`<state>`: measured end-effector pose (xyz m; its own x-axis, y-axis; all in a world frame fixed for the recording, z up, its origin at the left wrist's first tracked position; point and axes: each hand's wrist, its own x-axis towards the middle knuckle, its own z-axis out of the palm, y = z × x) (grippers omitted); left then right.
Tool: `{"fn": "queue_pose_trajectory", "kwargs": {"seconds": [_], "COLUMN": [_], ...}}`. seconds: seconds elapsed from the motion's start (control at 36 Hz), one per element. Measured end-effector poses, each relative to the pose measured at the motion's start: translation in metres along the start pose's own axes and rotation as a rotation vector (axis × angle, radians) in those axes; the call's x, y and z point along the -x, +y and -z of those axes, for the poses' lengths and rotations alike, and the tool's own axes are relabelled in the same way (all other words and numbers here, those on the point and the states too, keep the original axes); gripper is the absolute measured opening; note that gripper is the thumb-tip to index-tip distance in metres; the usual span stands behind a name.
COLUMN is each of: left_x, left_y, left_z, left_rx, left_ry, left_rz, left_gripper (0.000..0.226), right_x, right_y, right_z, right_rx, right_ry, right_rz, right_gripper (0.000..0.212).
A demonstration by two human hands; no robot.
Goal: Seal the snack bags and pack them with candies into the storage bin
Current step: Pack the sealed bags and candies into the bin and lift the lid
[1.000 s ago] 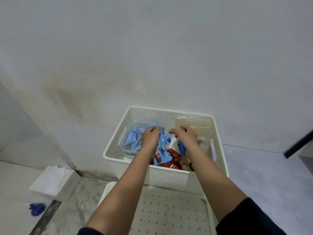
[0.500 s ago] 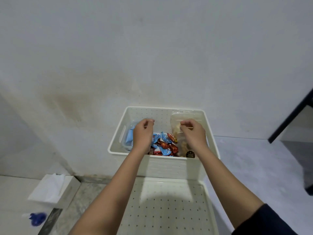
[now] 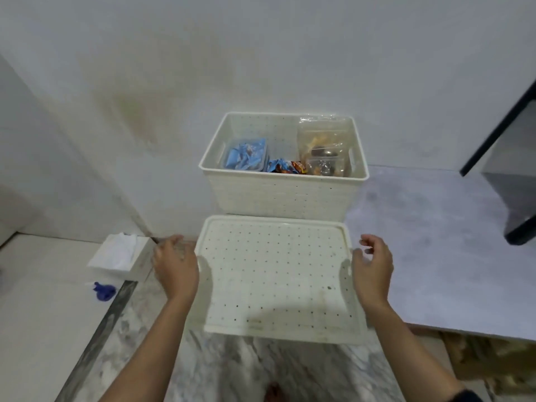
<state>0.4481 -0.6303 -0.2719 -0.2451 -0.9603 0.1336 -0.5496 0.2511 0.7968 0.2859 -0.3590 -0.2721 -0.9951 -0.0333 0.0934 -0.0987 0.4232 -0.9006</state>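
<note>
Lid (image 3: 275,274) before storage bin (image 3: 278,195), tissue box (image 3: 119,256) alongside.

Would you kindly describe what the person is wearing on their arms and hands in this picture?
Both are bare: the left hand and the right hand show no gloves, rings or watch, and the forearms are uncovered. The edge of a dark sleeve shows only on the right arm, at the frame's bottom corner.

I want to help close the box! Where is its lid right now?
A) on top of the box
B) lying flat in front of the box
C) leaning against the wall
B: the lid lies flat in front of the open bin, between the left hand and the right hand.
</note>
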Motion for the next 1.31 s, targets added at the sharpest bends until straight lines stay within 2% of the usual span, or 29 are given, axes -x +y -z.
{"fn": "queue_pose_trajectory", "kwargs": {"seconds": [0.11,0.19,0.28,0.39,0.53,0.75,0.94,1.06,1.14,1.31], "left_x": [0.013,0.021,0.026,0.027,0.024,-0.003,-0.029,-0.057,-0.083,-0.133], "left_y": [-0.056,-0.073,-0.076,-0.078,-0.081,-0.073,-0.013,0.022,0.049,0.106], "left_z": [0.001,0.001,0.001,0.011,0.058,0.172,0.228,0.221,0.195,0.092], "left_rx": [-0.225,-0.175,-0.086,-0.088,-0.055,0.009,0.073,0.146,0.167,0.115], "left_ry": [-0.174,-0.351,-0.48,-0.423,-0.33,-0.081,0.049,0.053,0.005,-0.181], "left_rz": [0.187,0.31,0.333,0.346,0.417,0.443,0.353,0.315,0.236,0.025], "left_gripper": [0.045,0.051,0.045,0.036,0.031,0.031,0.023,0.022,0.022,0.025], "right_x": [0.02,0.029,0.03,0.03,0.059,0.108,0.099,0.057,0.014,-0.081], "right_y": [0.04,0.047,0.043,0.03,0.007,-0.079,-0.15,-0.183,-0.196,-0.191], "right_z": [-0.006,-0.015,-0.024,-0.026,-0.031,-0.061,-0.071,-0.066,-0.059,-0.036], "right_rx": [0.387,0.501,0.5,0.374,0.295,0.17,0.057,0.001,-0.014,0.126], "right_ry": [-0.162,-0.226,-0.226,-0.188,-0.2,-0.248,-0.219,-0.181,-0.163,-0.045], "right_rz": [-0.193,-0.212,-0.244,-0.446,-0.475,-0.328,-0.141,-0.066,-0.037,-0.029], "right_gripper": [0.051,0.047,0.043,0.058,0.051,0.037,0.036,0.037,0.047,0.042]}}
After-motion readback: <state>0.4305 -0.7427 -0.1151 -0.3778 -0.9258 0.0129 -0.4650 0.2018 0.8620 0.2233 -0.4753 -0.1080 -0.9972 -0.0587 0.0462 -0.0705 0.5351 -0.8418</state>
